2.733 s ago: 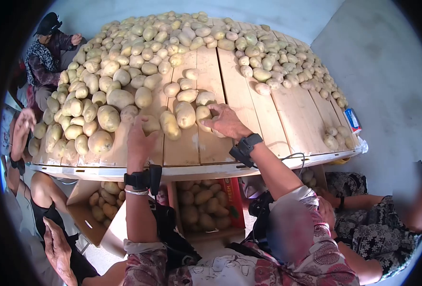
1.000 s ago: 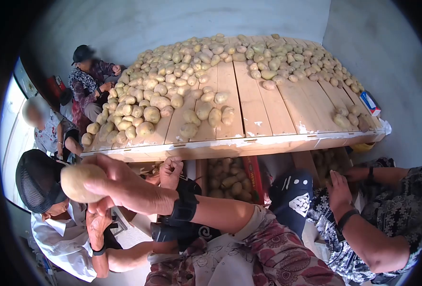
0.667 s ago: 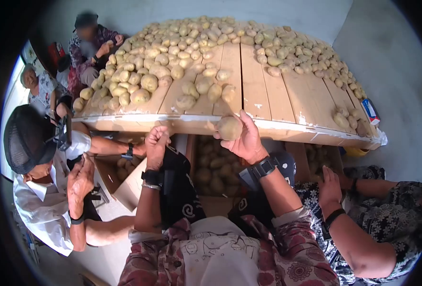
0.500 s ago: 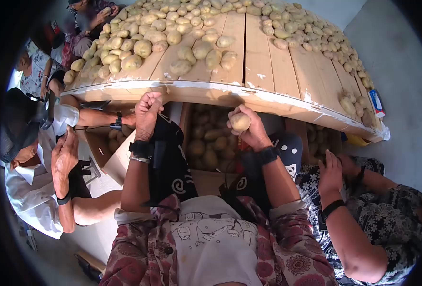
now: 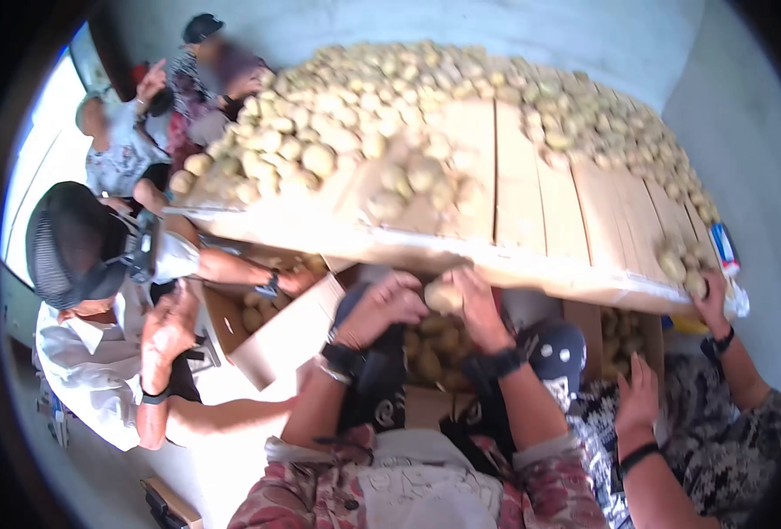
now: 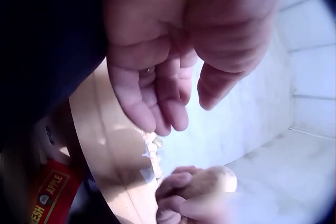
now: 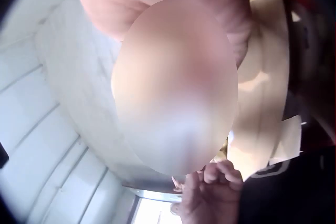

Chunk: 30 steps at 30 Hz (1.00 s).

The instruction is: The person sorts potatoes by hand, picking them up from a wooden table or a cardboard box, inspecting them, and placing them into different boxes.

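My right hand (image 5: pixel 481 309) grips a single potato (image 5: pixel 444 298) in front of the table's near edge, above a box of potatoes. In the right wrist view a blurred oval hides most of what lies under the palm. Close beside it, to the left, is my left hand (image 5: pixel 382 310), holding nothing. The left wrist view shows the left hand's fingers (image 6: pixel 170 113) loosely bent, with the thumb apart from them. Farther off in that view, the right hand (image 6: pixel 173 195) appears with the potato (image 6: pixel 223 179) in its fingers.
Potatoes (image 5: pixel 320 159) heap the back and left of the wooden table (image 5: pixel 576 212). Below its edge stand a box of potatoes (image 5: pixel 439 353), a left carton (image 5: pixel 271 353) and a right carton (image 5: pixel 584 326). A person in a black cap (image 5: pixel 73 256) sits left; another person's hand (image 5: pixel 639 401) is at right.
The right hand took a potato from the table, swung it far left, then brought it back to the middle. The left hand left the tabletop and has now moved right, toward the potato.
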Motion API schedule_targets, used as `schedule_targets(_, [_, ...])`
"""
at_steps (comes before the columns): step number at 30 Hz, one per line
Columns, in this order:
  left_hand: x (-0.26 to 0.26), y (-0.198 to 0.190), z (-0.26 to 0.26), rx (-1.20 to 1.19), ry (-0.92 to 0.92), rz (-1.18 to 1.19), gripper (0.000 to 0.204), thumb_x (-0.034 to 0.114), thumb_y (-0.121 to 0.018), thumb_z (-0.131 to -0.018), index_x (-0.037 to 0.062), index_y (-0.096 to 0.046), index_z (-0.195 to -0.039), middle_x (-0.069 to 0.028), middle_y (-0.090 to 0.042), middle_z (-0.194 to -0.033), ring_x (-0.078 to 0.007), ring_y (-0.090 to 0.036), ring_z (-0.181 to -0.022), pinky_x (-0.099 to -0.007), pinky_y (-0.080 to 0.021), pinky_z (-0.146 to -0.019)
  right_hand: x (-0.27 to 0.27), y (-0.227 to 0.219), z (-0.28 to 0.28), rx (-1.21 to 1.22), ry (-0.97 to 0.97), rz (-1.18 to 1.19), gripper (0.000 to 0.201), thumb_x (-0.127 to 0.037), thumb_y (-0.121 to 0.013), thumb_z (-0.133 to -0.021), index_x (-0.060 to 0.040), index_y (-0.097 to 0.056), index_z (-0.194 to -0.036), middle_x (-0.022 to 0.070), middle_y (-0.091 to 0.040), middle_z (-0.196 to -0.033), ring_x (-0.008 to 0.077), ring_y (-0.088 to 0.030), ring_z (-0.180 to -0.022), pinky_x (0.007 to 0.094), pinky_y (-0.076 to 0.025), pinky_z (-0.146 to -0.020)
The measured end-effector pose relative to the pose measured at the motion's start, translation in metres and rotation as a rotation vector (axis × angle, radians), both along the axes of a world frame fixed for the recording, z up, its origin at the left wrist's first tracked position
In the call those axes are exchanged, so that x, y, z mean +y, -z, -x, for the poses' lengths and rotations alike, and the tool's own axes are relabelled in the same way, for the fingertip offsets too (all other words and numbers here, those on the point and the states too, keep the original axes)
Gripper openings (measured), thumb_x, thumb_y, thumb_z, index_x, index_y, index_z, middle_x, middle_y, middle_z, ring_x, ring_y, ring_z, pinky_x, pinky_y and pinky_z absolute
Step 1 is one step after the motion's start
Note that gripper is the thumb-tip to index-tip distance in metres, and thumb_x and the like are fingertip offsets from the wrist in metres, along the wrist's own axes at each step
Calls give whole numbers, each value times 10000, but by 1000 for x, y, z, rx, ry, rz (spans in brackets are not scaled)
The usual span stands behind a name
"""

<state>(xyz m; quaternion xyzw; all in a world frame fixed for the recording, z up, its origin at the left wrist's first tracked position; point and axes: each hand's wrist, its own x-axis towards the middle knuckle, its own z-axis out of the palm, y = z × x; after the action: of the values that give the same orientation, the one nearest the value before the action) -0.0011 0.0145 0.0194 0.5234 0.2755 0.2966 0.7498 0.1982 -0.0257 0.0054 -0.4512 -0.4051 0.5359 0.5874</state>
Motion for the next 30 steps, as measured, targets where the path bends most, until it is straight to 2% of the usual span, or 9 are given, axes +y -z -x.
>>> schedule_targets(4, [0,-1,2,-11,46,220,453,346,-469,-976,50,-390,-1310,-71,-578,-1000,-153,-609,-924,-266,-491,-783,9,15,24,-165,67,-181,193,-161,-505,-943,9,-595,-930,19,-588,-834,72,-510,-812,243,-432,-737])
schedule_targets(7, [4,-3,6,255,145,-111,462,348,-473,-974,56,-375,-1317,-45,-562,-954,-118,-590,-856,-246,-481,-739,8,14,28,-159,-45,-146,211,-164,-475,-966,-3,-572,-1060,28,-587,-957,78,-522,-905,244,-423,-831])
schedule_targets(16, [0,2,10,187,144,-56,457,338,-557,-928,91,-393,-1274,-24,-556,-957,-88,-567,-786,-219,-460,-679,-6,-1,46,69,-217,-58,274,-180,-435,-979,5,-535,-1155,76,-583,-1064,136,-570,-933,276,-468,-824])
schedule_targets(18, [2,-1,10,148,210,-82,433,310,-579,-908,101,-416,-1251,-15,-555,-966,-85,-566,-786,-213,-458,-678,-6,-4,49,245,-163,54,256,-205,-458,-972,-16,-540,-1124,75,-597,-978,134,-592,-781,265,-492,-634])
schedule_targets(20, [0,2,8,150,182,-14,441,241,-620,-876,108,-426,-1248,-20,-546,-998,-91,-563,-818,-218,-463,-698,-6,5,46,36,-169,-81,264,-245,-479,-963,-45,-537,-1125,78,-591,-986,148,-598,-782,266,-490,-611])
schedule_targets(22, [0,-1,8,25,163,-133,443,141,-640,-854,104,-439,-1248,-35,-531,-1058,-120,-553,-929,-244,-463,-808,-5,-5,50,455,-171,212,301,-285,-508,-948,-57,-520,-1143,78,-579,-1006,159,-603,-818,278,-508,-650])
schedule_targets(26, [7,11,8,-8,121,-234,434,29,-618,-838,94,-461,-1237,-60,-523,-1181,-165,-510,-1118,-285,-418,-948,11,41,43,414,-296,157,333,-326,-518,-939,-84,-502,-1166,64,-576,-1031,169,-606,-865,312,-523,-717])
schedule_targets(29, [13,26,14,-342,63,58,388,9,-575,-867,71,-474,-1236,-100,-457,-1367,-233,-416,-1288,-346,-340,-1055,2,48,38,553,-276,412,299,-225,-611,-881,-76,-537,-1129,66,-588,-1029,182,-608,-918,327,-517,-796])
schedule_targets(30, [13,26,16,-328,66,63,388,9,-575,-867,71,-474,-1236,-100,-457,-1367,-233,-416,-1288,-346,-340,-1055,4,75,36,293,-326,286,309,-156,-650,-831,-63,-552,-1109,73,-594,-1031,188,-609,-929,321,-511,-813])
